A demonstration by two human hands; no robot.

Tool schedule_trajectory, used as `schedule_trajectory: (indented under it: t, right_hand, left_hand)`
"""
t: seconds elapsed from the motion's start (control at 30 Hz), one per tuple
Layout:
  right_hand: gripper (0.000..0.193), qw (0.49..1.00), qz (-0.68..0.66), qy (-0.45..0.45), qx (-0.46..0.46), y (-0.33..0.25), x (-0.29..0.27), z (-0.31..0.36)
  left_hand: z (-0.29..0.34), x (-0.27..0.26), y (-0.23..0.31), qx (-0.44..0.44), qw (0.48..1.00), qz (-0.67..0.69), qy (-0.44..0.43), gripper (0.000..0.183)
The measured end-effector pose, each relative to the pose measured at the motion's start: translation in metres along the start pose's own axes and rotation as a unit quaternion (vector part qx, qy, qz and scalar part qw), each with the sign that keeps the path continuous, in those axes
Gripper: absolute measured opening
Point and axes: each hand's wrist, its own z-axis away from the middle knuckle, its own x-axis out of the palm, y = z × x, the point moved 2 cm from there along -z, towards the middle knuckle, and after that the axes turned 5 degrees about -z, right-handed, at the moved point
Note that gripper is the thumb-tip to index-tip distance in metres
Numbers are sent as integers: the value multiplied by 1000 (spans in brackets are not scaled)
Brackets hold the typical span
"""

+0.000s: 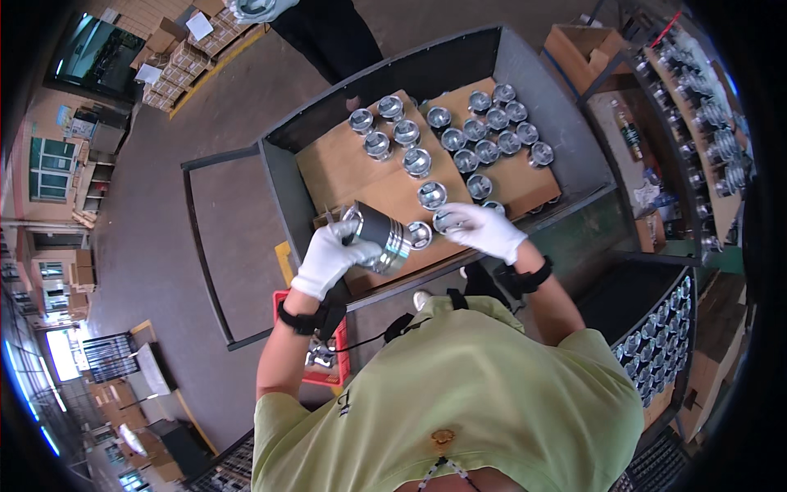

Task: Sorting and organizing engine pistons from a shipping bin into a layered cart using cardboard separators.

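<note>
My left hand (332,256), in a white glove, is closed around an engine piston (379,238) with a dark coated skirt and shiny ring grooves. The piston is tilted above the near side of a grey metal cart (602,176). A thin pointed thing sticks up by that hand's fingers, too small to name. My right hand (485,231), also gloved, has its fingers at another piston (443,220) standing on the cardboard sheet (328,164). More silver pistons (416,162) stand in rows on the cardboard, packed closer at the right. One piston (420,235) stands between my hands.
A red crate (340,361) holding metal parts sits below my left forearm. Racks of pistons (656,336) stand at the right, with a cardboard box (582,49) beyond the cart. Another person's dark-trousered legs (328,37) are at the far side. Stacked cartons (184,66) line the far left.
</note>
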Motion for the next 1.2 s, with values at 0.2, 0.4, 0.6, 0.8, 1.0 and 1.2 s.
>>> schedule_trajectory:
  t: [0.2, 0.4, 0.6, 0.8, 1.0, 1.2]
  right_hand:
    - [39, 875, 463, 41, 137, 23, -104, -16]
    - [28, 845, 513, -106, 112, 74, -102, -91]
    - [29, 704, 659, -263, -7, 187, -60, -185]
    - [38, 586, 748, -311, 29, 279, -35, -226]
    - [24, 806, 558, -155, 125, 290, -58, -229]
    - [29, 706, 693, 37, 141, 282, -56, -206]
  left_hand:
    - [-174, 9, -159, -55, 987, -153, -11, 45]
    - [-284, 30, -308, -120, 905, -403, -59, 57]
    - [-313, 104, -324, -231, 867, -431, -100, 48]
    - [-269, 139, -315, -50, 900, -433, -12, 57]
    - [-266, 180, -284, -52, 897, -434, -69, 58]
    - [-281, 212, -394, -135, 878, -439, 137, 38]
